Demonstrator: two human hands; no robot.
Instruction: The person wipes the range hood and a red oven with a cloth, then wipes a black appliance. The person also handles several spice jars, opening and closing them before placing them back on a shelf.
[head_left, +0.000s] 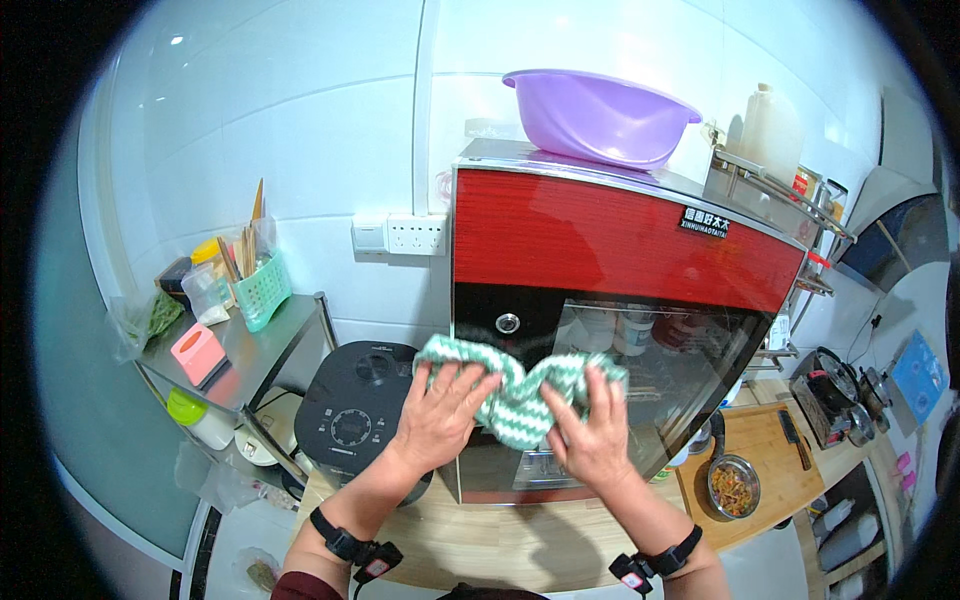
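Note:
A green and white striped cloth (517, 420) is bunched between my two hands, in front of the glass door (652, 375) of a red and black cabinet (615, 232). The cloth's left part is gripped by my left hand (442, 412), which is close to a black rice cooker (352, 412). On the cloth's right part, my right hand (596, 427) has its fingers bent over the fabric. Behind the glass, several containers show dimly. Whether the cloth touches the door cannot be told.
A purple basin (600, 120) stands on top of the cabinet. At right, a cutting board (772, 465) carries a pan of food (733, 487) and a knife (795, 439). A metal shelf (281, 330) at left holds a green utensil basket (262, 292) and a pink box (198, 352).

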